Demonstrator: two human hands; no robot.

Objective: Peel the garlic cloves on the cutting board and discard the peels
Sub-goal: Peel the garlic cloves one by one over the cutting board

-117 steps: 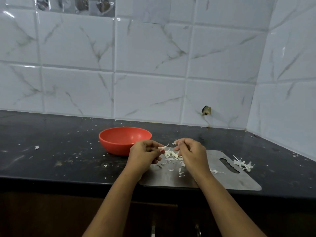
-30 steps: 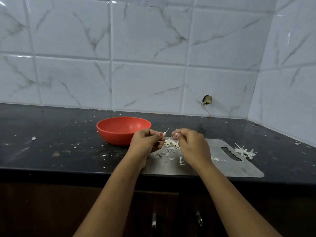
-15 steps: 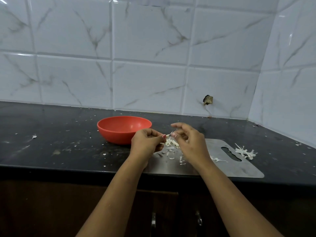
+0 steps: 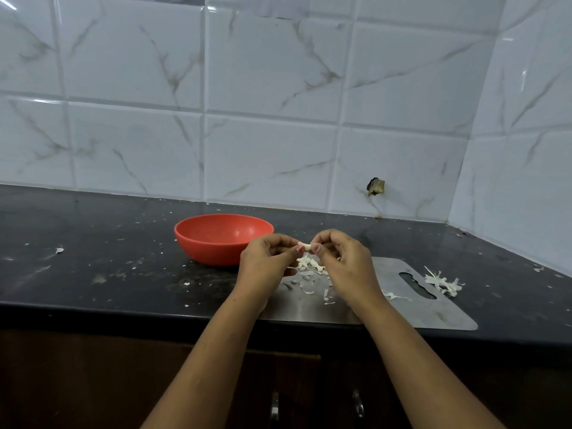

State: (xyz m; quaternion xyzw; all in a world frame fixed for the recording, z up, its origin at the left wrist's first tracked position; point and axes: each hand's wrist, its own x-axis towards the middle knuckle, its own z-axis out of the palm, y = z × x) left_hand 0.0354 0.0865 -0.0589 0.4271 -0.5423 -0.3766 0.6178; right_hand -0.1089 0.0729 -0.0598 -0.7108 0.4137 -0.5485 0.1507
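Up close, left hand (image 4: 266,261), right hand (image 4: 343,258), pinching pale curved garlic clove (image 4: 305,245)

The bowl (image 4: 223,243) is orange-red. The counter (image 4: 108,258) is black with little white specks. The wall tiles (image 4: 269,150) are white with thin grey-brown lines, like marble. The cutting board (image 4: 433,311) is shiny silver-grey. The garlic clove (image 4: 305,245) is creamy white. The peels (image 4: 309,267) look white too, maybe a bit yellow. The cupboard (image 4: 93,382) is dark brown.

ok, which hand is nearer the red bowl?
Left. The left hand is just beside the red bowl; the right hand is further right, over the cutting board. Both pinch the garlic clove.
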